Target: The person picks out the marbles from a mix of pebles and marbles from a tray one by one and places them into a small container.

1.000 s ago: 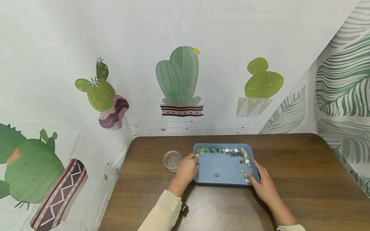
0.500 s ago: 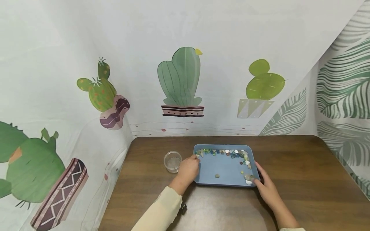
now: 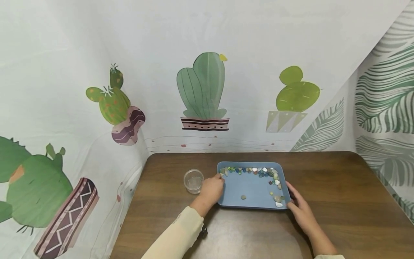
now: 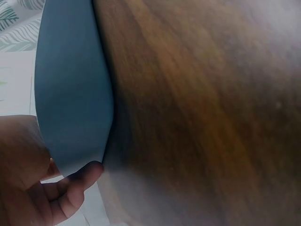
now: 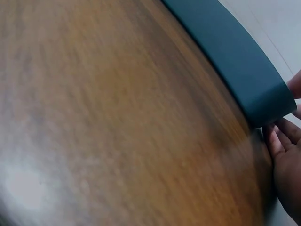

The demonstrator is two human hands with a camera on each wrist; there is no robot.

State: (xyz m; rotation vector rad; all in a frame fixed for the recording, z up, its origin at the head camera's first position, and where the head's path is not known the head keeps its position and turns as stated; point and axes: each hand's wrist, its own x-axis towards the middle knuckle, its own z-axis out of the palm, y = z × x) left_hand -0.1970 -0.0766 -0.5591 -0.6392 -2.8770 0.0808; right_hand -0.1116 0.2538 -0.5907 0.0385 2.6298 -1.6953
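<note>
A shallow blue rectangular tray point(image 3: 247, 187) rests on the table, held at both short ends. My left hand point(image 3: 211, 190) grips its left side; in the left wrist view, that hand's fingers point(image 4: 73, 200) curl at the tray's end. At the front right, my right hand point(image 3: 301, 208) holds the other side, with its thumb by the rim and its fingers point(image 5: 277, 141) at the bottom edge. Small colored stones point(image 3: 244, 170) line the tray's back and right sides. A lone grey pebble point(image 3: 243, 197) lies near the front, and a white stone point(image 3: 279, 204) sits in the front right corner.
Just left of my left hand stands a clear round cup point(image 3: 194, 190) on the brown wooden table point(image 3: 161, 205). A cactus-print cloth point(image 3: 245, 97) hangs behind the table's back edge.
My right thumb has drawn back from the stones in the tray's front right corner to the rim, uncovering them. My left hand keeps its hold, and the tray stays nearly in place.
</note>
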